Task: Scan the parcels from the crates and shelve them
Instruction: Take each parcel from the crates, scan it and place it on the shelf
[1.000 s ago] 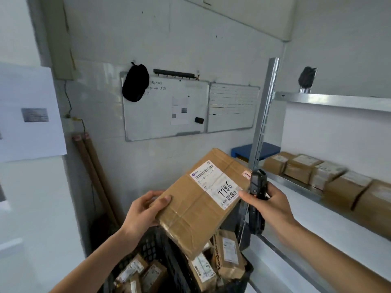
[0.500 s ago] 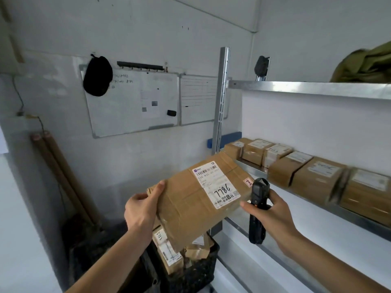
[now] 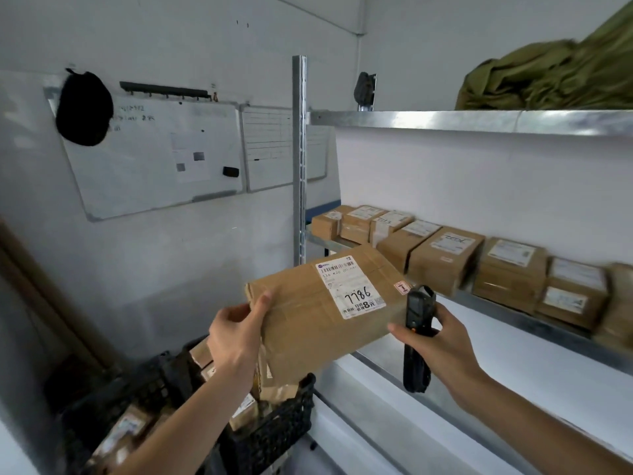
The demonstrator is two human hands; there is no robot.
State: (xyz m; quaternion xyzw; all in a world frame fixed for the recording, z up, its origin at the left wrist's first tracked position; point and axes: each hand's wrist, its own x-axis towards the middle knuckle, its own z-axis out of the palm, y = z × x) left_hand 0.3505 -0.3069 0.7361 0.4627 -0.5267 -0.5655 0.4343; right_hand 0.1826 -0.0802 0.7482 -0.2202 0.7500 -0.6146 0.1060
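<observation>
Fingers (image 3: pixel 260 303) of the left hand (image 3: pixel 236 334) clamp the near-left corner of the parcel (image 3: pixel 318 310); right-hand fingers (image 3: pixel 397 329) curl round the scanner (image 3: pixel 416 334), just right of the parcel. It hangs above the crate (image 3: pixel 274 430), short of the shelf (image 3: pixel 513 311). Keep the label facing up, then slide the parcel in beside the shelved boxes (image 3: pixel 445 255).

Parcel (image 3: pixel 318 310), white label (image 3: pixel 349 289): handwritten "7786"; printed line approx. "516 K20", rest unclear; large "8元" at bottom. Shelf box (image 3: pixel 445 258) label: scrawl, unreadable. Whiteboard (image 3: pixel 150 156): faint writing, illegible.
</observation>
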